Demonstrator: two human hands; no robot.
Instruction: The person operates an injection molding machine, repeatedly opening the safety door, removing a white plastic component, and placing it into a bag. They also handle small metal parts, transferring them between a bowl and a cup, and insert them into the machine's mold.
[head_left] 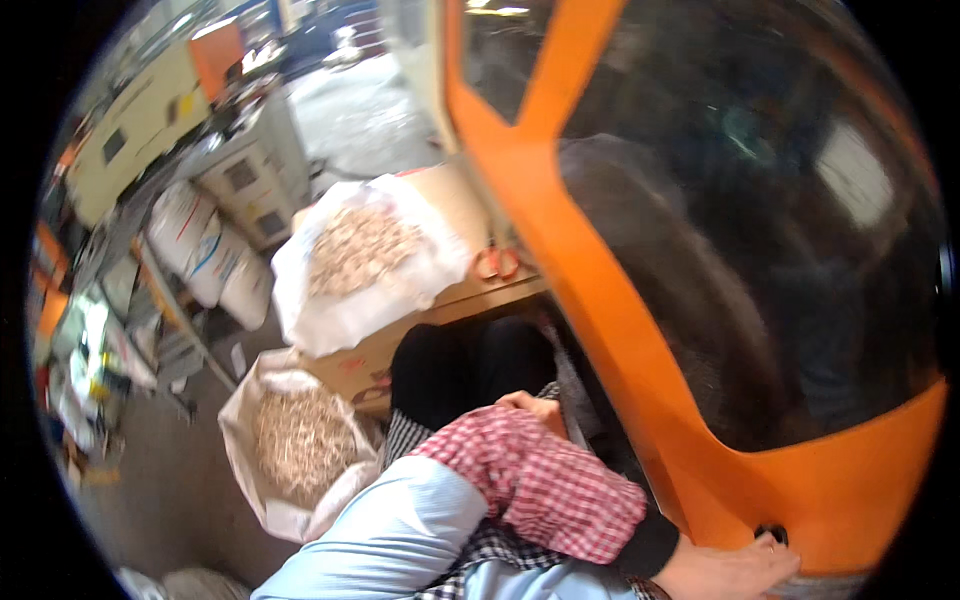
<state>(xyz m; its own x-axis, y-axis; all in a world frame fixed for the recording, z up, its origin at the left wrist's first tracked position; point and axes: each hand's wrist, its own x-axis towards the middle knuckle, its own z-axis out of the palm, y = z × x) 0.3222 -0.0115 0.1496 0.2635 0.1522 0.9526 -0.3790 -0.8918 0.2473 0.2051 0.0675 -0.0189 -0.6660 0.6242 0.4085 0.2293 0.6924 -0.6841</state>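
Left hand (pixel 535 405) half-hidden behind sleeve (pixel 540 480)

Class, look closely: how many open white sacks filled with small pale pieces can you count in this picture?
2. One sack lies open on the cardboard box at the centre. The other sack stands on the floor, lower left. More may be hidden behind the orange panel.

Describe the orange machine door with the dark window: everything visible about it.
The orange machine door fills the right half of the view. Its frame looks like painted metal, glossy and smooth, around a large dark tinted window that shows dim reflections. A small dark knob sits at its lower edge, where the right hand rests against it. It appears closed.
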